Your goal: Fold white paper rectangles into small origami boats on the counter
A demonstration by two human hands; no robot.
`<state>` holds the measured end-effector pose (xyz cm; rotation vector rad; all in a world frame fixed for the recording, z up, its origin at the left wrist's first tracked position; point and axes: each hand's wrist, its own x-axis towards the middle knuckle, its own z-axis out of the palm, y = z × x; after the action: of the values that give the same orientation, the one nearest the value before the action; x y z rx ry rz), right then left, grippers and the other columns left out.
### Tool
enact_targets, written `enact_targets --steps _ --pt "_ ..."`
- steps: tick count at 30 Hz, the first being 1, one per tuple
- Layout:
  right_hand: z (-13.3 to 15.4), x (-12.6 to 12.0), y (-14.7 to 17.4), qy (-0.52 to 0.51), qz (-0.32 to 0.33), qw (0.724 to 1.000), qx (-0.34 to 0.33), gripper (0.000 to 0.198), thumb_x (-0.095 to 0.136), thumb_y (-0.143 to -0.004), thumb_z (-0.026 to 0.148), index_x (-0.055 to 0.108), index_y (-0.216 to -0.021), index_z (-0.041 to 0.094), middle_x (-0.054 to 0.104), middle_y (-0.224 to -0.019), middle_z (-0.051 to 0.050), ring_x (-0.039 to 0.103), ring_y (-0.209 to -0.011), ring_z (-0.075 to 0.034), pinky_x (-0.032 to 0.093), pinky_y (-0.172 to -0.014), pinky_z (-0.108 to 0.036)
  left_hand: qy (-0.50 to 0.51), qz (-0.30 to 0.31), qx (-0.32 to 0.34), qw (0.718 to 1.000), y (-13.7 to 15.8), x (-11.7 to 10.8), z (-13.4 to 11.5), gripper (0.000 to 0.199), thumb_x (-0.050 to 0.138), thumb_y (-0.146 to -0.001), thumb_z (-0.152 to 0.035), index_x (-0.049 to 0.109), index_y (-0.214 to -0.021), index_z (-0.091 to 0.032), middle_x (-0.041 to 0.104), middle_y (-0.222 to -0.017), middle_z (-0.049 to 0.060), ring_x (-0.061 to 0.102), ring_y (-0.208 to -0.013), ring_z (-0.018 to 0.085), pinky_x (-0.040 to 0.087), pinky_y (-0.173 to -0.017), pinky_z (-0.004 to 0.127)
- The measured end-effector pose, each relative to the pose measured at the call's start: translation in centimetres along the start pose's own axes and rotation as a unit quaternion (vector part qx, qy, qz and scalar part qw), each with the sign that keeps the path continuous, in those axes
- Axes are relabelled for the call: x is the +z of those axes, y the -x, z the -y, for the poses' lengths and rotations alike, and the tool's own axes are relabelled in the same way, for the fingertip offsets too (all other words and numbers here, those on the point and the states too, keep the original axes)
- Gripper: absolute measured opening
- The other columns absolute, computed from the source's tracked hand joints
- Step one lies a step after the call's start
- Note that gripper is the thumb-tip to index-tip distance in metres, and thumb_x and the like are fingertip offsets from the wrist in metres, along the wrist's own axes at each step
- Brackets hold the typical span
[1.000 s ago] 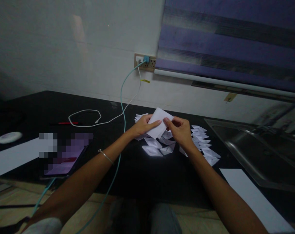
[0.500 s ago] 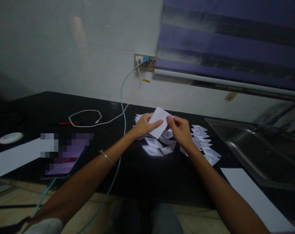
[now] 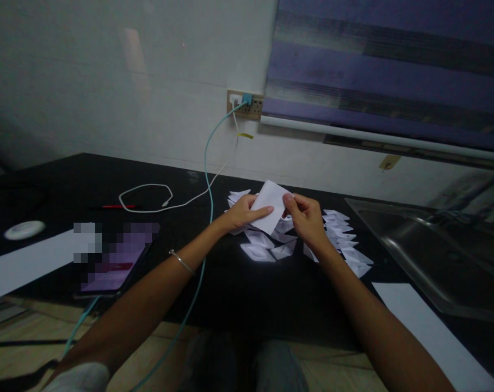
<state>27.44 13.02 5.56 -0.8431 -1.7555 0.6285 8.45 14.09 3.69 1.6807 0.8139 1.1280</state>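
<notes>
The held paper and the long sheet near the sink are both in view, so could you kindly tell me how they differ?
The held paper is compact, while the long sheet is a stretched-out strip.
The held paper is gripped by the left hand and right hand; the long sheet lies on the counter.
The held paper is tilted, whereas the long sheet lies flat.
Both are white.
</notes>
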Motion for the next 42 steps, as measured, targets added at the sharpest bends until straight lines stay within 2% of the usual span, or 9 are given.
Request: enact_targets --steps 8,12,16,22,29,32,35,37,42 --pt "-0.2 0.8 0.1 -0.049 0.000 0.998 0.028 0.032 0.068 -0.083 0.046 0.067 -0.070 0.016 0.064 -0.067 -0.001 0.054 -0.058 -0.013 0.042 -0.055 -0.025 -0.033 -0.064 0.047 0.996 0.1 0.5 -0.4 0.037 0.071 -0.077 -0.045 0.069 -0.084 -0.009 0.070 -0.072 0.007 0.061 -0.058 0.012 0.045 -0.050 0.020" --pt "0.1 0.2 0.0 0.008 -0.008 0.999 0.032 0.040 0.067 -0.083 0.043 0.061 -0.055 0.015 0.057 -0.054 0.000 0.049 -0.053 -0.011 0.037 -0.051 -0.024 -0.011 -0.027 0.043 0.999 0.0 -0.1 -0.3 0.036 0.071 -0.078 -0.044 0.069 -0.087 -0.009 0.071 -0.074 0.007 0.063 -0.059 0.012 0.047 -0.051 0.021" --pt "0.0 -0.6 -0.4 0.024 -0.029 0.999 0.031 0.040 0.066 -0.083 0.042 0.061 -0.054 0.015 0.055 -0.053 0.001 0.048 -0.051 -0.011 0.035 -0.049 -0.024 -0.060 0.004 0.036 0.998 0.0 -0.8 -0.6 0.033 0.065 -0.084 -0.044 0.068 -0.088 -0.011 0.066 -0.062 0.003 0.056 -0.046 0.009 0.042 -0.043 0.019" --pt "-0.5 -0.7 -0.5 0.031 -0.043 0.998 0.028 0.038 0.066 -0.083 0.043 0.063 -0.057 0.015 0.057 -0.055 0.000 0.049 -0.052 -0.012 0.035 -0.050 -0.025 -0.191 0.023 0.042 0.980 0.5 -0.8 -1.1 0.058 0.039 -0.098 -0.052 0.055 -0.055 -0.016 0.050 -0.040 -0.001 0.047 -0.036 0.007 0.032 -0.039 0.020" --pt "-0.7 -0.9 -0.5 0.040 -0.046 0.998 0.035 0.037 0.066 -0.083 0.045 0.066 -0.061 0.015 0.057 -0.055 0.000 0.049 -0.052 -0.012 0.034 -0.049 -0.025 -0.217 0.058 0.021 0.974 0.6 -1.4 -1.0 0.069 0.032 -0.098 -0.056 0.050 -0.045 -0.017 0.046 -0.036 0.000 0.044 -0.034 0.007 0.034 -0.041 0.021" --pt "-0.7 -1.0 -0.4 0.060 -0.005 0.998 0.027 0.042 0.065 -0.084 0.046 0.062 -0.056 0.015 0.053 -0.052 0.001 0.046 -0.051 -0.011 0.032 -0.048 -0.025 -0.193 0.087 0.007 0.977 0.6 -1.1 -1.2 0.063 0.038 -0.096 -0.055 0.058 -0.053 -0.015 0.054 -0.045 0.002 0.047 -0.039 0.008 0.034 -0.042 0.022" --pt "-0.6 -0.7 -0.2 0.069 0.067 0.995 0.014 0.044 0.065 -0.084 0.046 0.060 -0.053 0.016 0.050 -0.050 0.002 0.043 -0.050 -0.010 0.031 -0.048 -0.024 -0.182 0.071 0.044 0.980 0.7 -0.7 -1.4 0.043 0.051 -0.092 -0.049 0.069 -0.079 -0.012 0.067 -0.068 0.006 0.058 -0.056 0.012 0.041 -0.049 0.022" --pt "-0.5 -0.5 -0.1 0.059 0.081 0.995 0.013 0.042 0.065 -0.084 0.046 0.062 -0.054 0.016 0.052 -0.052 0.002 0.044 -0.050 -0.010 0.032 -0.049 -0.025 -0.186 0.053 0.058 0.979 0.7 -0.5 -1.5 0.040 0.053 -0.091 -0.046 0.070 -0.087 -0.011 0.070 -0.076 0.008 0.061 -0.063 0.013 0.044 -0.053 0.022" --pt "-0.1 -0.6 -0.2 0.047 0.065 0.996 0.026 0.040 0.067 -0.083 0.046 0.065 -0.056 0.017 0.056 -0.053 0.001 0.046 -0.050 -0.010 0.032 -0.047 -0.024 -0.189 0.036 0.045 0.980 0.5 -0.8 -1.0 0.046 0.051 -0.091 -0.052 0.070 -0.079 -0.011 0.066 -0.065 0.006 0.057 -0.055 0.011 0.040 -0.046 0.021"
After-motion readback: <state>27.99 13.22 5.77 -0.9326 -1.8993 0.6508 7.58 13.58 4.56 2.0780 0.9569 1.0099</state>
